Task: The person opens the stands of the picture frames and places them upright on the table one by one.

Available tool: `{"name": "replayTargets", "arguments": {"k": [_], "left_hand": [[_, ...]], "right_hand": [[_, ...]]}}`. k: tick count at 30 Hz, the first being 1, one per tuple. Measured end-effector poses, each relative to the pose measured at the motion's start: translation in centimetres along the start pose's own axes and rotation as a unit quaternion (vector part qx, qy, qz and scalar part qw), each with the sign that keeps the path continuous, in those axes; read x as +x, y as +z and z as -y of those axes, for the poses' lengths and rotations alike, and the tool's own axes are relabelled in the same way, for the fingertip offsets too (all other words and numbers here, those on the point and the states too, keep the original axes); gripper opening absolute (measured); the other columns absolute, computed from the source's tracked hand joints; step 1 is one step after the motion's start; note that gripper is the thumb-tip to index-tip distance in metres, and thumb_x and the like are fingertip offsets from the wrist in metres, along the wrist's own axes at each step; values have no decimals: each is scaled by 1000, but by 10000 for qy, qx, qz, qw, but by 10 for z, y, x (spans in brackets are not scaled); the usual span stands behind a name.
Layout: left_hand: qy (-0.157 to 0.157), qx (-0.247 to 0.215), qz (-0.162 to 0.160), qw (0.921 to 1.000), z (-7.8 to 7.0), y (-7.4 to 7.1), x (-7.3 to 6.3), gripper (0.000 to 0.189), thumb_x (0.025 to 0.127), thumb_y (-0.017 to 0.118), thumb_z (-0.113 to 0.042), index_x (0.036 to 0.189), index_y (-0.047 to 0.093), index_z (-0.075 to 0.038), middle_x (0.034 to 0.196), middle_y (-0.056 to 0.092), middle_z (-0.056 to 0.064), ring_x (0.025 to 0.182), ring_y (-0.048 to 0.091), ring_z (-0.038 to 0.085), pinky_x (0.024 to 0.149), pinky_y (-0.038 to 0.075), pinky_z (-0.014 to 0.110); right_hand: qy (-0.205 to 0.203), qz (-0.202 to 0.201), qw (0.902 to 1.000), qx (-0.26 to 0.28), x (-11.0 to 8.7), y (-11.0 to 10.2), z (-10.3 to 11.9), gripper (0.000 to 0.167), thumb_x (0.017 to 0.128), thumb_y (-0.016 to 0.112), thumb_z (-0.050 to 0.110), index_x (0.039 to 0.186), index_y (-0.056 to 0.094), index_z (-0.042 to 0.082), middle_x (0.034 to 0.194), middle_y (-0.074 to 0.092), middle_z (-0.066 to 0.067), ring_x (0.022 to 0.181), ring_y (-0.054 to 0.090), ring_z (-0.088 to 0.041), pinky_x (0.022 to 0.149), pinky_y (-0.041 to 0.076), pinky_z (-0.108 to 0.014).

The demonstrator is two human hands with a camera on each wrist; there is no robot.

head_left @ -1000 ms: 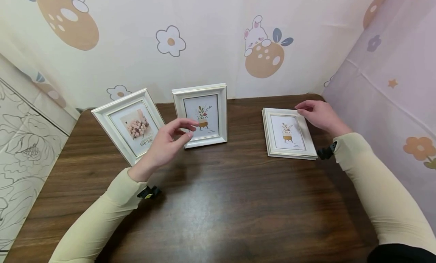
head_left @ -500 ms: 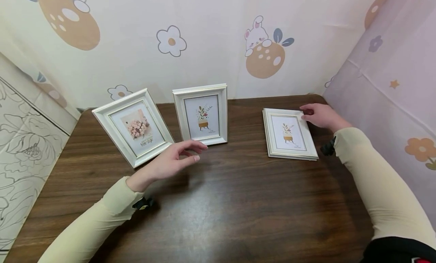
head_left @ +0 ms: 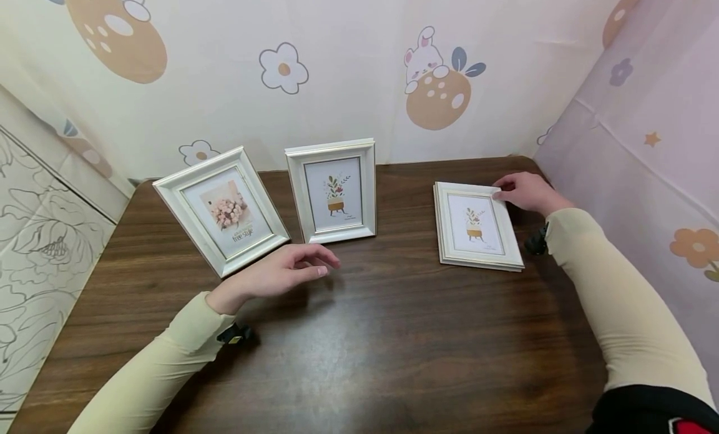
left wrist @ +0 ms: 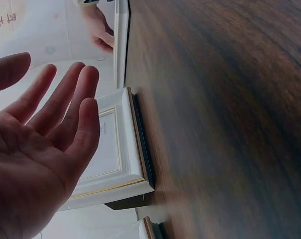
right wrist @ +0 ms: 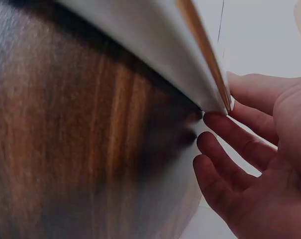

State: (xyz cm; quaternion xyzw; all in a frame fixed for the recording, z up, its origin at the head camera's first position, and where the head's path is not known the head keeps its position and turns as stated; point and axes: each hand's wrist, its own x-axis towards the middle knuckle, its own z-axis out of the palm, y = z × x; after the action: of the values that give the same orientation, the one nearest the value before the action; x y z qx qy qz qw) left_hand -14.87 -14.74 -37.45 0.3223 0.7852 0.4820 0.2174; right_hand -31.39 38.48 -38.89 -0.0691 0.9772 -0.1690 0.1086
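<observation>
On brown tabletop [head_left: 393,359], pinches rightmost picture frame [head_left: 475,225], likely light, stiff and fragile, sensibly by upper-right rim in right hand [head_left: 526,191], with left hand [head_left: 278,271] relaxed, empty.

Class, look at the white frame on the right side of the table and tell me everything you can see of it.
The frame is rectangular, with a stepped white border, perhaps wood or plastic, and a thin gold inner line. Its picture shows a leafy plant in a golden-brown pot on legs; the small print is unreadable. It lies face up at the table's far right. The person's right hand pinches its far right corner; whether that end is slightly raised is unclear.
</observation>
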Motion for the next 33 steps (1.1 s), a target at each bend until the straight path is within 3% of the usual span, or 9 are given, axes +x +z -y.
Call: {"name": "replayTargets", "arguments": {"k": [6, 13, 20, 26, 28, 33], "left_hand": [[42, 221, 121, 9997, 3, 0, 0, 21, 102, 57, -17, 122, 65, -13, 117, 69, 9, 99, 66, 28, 83, 51, 35], [128, 286, 230, 9992, 1, -2, 1, 21, 103, 56, -20, 121, 65, -14, 117, 68, 9, 98, 65, 27, 84, 51, 34], [150, 339, 16, 9993, -1, -10, 2, 22, 103, 57, -18, 121, 65, -10, 116, 69, 10, 99, 65, 28, 87, 51, 35], [-85, 705, -392, 9967, 1, -18, 2, 23, 101, 60, -17, 123, 65, -11, 118, 67, 10, 103, 61, 17, 89, 50, 37], [-158, 715, -482, 9961, 3, -21, 3, 24, 101, 60, -17, 124, 65, -10, 118, 66, 11, 103, 61, 18, 88, 49, 38], [-246, 537, -518, 9969, 7, -24, 4, 26, 101, 60, -17, 124, 64, -7, 120, 64, 13, 104, 62, 22, 89, 49, 39]], "right_hand": [[48, -44, 10000, 64, -1, 3, 3, 40, 98, 63, 31, 114, 66, -5, 110, 64, -27, 99, 52, -39, 86, 43, -56], [49, -88, 9999, 27, 0, 6, 5, 32, 99, 62, 25, 109, 64, -5, 104, 63, -25, 94, 51, -38, 83, 42, -54], [3, -50, 10000, -1, -1, 8, 5, 33, 99, 60, 24, 111, 62, -7, 106, 61, -27, 95, 51, -40, 85, 42, -57], [67, 180, 9996, 210, 1, 11, 3, 58, 92, 69, 44, 121, 62, -6, 118, 60, -30, 104, 51, -42, 93, 40, -61], [71, 218, 9994, 260, 2, 13, 2, 63, 90, 72, 47, 122, 61, -6, 119, 59, -30, 104, 50, -41, 94, 40, -61], [86, 136, 9992, 362, 3, 15, 3, 56, 91, 73, 43, 118, 61, -4, 114, 60, -27, 99, 50, -39, 88, 42, -57]]}}
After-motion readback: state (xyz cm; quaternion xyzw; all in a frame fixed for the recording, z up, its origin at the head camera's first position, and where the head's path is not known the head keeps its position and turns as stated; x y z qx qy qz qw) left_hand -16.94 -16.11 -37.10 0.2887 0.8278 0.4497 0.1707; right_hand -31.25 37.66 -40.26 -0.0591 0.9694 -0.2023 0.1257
